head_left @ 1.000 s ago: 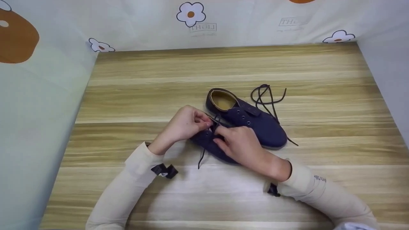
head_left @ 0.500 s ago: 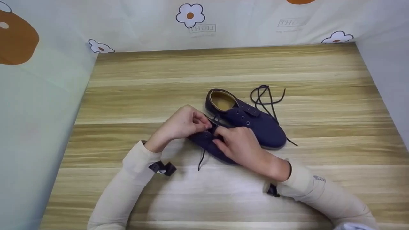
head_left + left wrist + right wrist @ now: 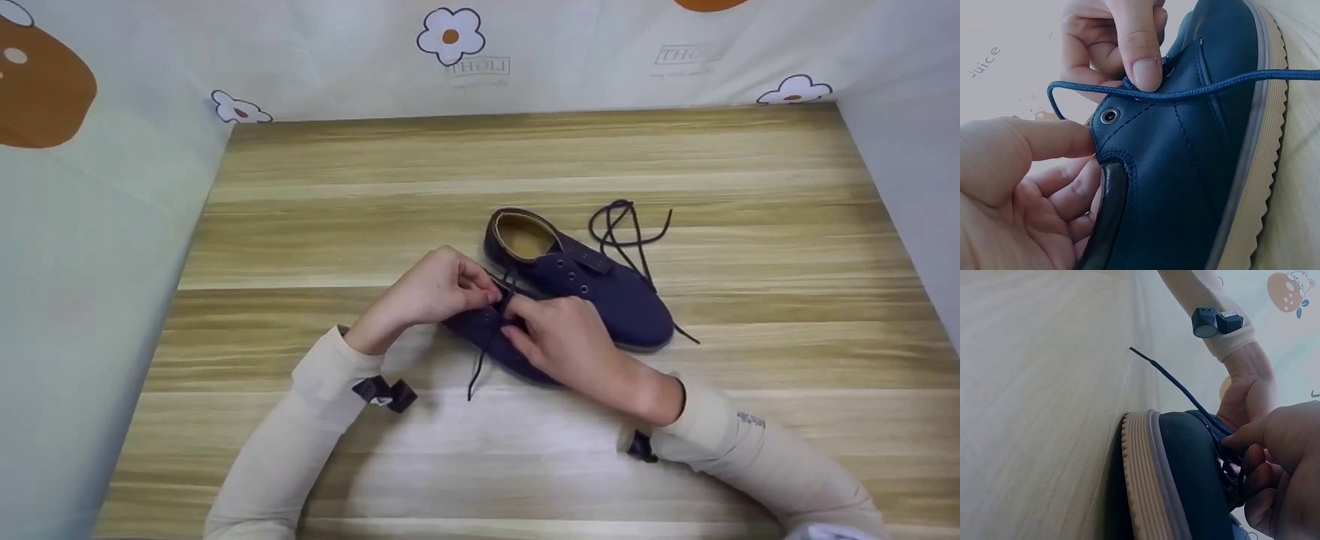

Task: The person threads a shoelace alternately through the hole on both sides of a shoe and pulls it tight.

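A dark blue lace-up shoe (image 3: 1168, 169) with a pale ridged sole lies under both hands. My left hand (image 3: 431, 291) pinches the corner of its eyelet flap between thumb and fingers, beside the top eyelet (image 3: 1109, 116); the fingers reach inside the opening. My right hand (image 3: 566, 334) grips the flap farther toward the toe, its thumb pressing the blue shoelace (image 3: 1230, 82) against the leather. One end of this lace hangs over the shoe's near side. In the head view the hands cover much of the shoe.
A matching shoe (image 3: 630, 304) lies just behind, its flap folded outward and its loose lace (image 3: 621, 240) tangled on the wood-grain tabletop (image 3: 360, 180). Patterned sheeting (image 3: 337, 60) rises at the back and sides. Small black cameras (image 3: 385, 394) sit at the wrists.
My left hand has shifted very slightly at the flap. The right hand and both shoes look nearly still.
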Motion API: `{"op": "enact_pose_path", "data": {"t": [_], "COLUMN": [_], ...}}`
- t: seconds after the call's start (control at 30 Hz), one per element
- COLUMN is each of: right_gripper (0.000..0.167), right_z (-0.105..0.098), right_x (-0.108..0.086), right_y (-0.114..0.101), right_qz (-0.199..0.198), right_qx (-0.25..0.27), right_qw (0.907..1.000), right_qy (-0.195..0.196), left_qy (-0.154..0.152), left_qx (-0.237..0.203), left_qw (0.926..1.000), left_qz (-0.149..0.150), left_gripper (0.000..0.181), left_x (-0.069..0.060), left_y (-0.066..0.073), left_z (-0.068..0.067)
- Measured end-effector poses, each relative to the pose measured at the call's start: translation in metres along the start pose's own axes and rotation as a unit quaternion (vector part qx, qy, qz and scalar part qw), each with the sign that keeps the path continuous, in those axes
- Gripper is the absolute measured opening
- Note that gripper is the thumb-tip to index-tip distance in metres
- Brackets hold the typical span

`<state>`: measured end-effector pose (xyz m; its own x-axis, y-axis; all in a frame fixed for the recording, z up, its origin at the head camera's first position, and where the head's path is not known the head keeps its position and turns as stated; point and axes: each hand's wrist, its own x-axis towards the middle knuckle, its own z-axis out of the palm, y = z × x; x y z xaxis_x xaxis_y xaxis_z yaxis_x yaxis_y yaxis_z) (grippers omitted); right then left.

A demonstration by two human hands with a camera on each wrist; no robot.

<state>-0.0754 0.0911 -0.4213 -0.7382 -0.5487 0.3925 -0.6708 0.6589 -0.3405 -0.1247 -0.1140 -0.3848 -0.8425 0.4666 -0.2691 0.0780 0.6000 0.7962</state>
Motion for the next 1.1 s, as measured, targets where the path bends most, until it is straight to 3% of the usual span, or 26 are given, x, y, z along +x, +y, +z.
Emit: {"op": "enact_pose_path", "data": {"t": [0.13,0.27,0.4,0.47,0.53,0.6,0.7,0.77,0.8,0.83,0.9,0.97,1.0,1.03,1.1], "right_gripper": [0.013,0.014,0.015,0.015,0.015,0.015,0.016,0.017,0.018,0.019,0.020,0.019,0.018,0.017,0.017], "right_z": [0.002,0.003,0.003,0.003,0.003,0.002,0.002,0.001,0.001,0.001,0.001,0.001,0.001,0.001,0.002], "right_x": [-0.001,-0.001,-0.002,-0.002,-0.002,-0.001,-0.001,-0.001,-0.001,-0.001,-0.001,0.000,0.000,0.000,0.000], "right_y": [0.001,0.001,0.002,0.002,0.002,0.003,0.004,0.004,0.004,0.004,0.005,0.005,0.004,0.004,0.004], "right_qz": [-0.003,-0.002,0.004,0.006,0.008,0.011,0.013,0.015,0.015,0.015,0.015,0.016,0.017,0.017,0.020], "right_qx": [-0.002,-0.007,-0.005,-0.003,-0.005,-0.007,-0.010,-0.011,-0.011,-0.011,-0.011,-0.009,-0.009,-0.009,-0.010], "right_qw": [1.0000,1.0000,1.0000,1.0000,0.9999,0.9999,0.9998,0.9997,0.9997,0.9997,0.9997,0.9997,0.9997,0.9996,0.9996], "right_qy": [0.002,0.002,-0.004,-0.007,-0.008,-0.009,-0.012,-0.014,-0.015,-0.016,-0.017,-0.018,-0.018,-0.018,-0.018], "left_qy": [-0.023,-0.054,-0.097,-0.098,-0.075,-0.028,0.051,0.096,0.116,0.129,0.142,0.149,0.157,0.167,0.205], "left_qx": [0.008,0.039,0.088,0.122,0.168,0.219,0.277,0.290,0.280,0.252,0.148,0.002,-0.075,-0.146,-0.252], "left_qw": [0.9996,0.9969,0.9869,0.9801,0.9717,0.9614,0.9367,0.9193,0.9145,0.9153,0.9294,0.9388,0.9348,0.9252,0.8937], "left_qz": [0.010,0.042,0.095,0.122,0.148,0.165,0.209,0.247,0.268,0.287,0.307,0.311,0.310,0.308,0.309], "left_gripper": [0.012,0.021,0.015,0.016,0.020,0.017,0.015,0.012,0.011,0.010,0.009,0.010,0.010,0.010,0.012], "left_x": [0.000,-0.003,-0.011,-0.015,-0.017,-0.018,-0.019,-0.020,-0.021,-0.021,-0.022,-0.024,-0.027,-0.029,-0.036], "left_y": [-0.001,-0.003,-0.005,-0.005,-0.004,-0.003,-0.005,-0.008,-0.009,-0.011,-0.012,-0.011,-0.010,-0.007,0.000], "left_z": [-0.002,-0.006,-0.008,-0.007,-0.003,0.002,0.008,0.010,0.011,0.011,0.009,0.004,0.000,-0.005,-0.016]}}
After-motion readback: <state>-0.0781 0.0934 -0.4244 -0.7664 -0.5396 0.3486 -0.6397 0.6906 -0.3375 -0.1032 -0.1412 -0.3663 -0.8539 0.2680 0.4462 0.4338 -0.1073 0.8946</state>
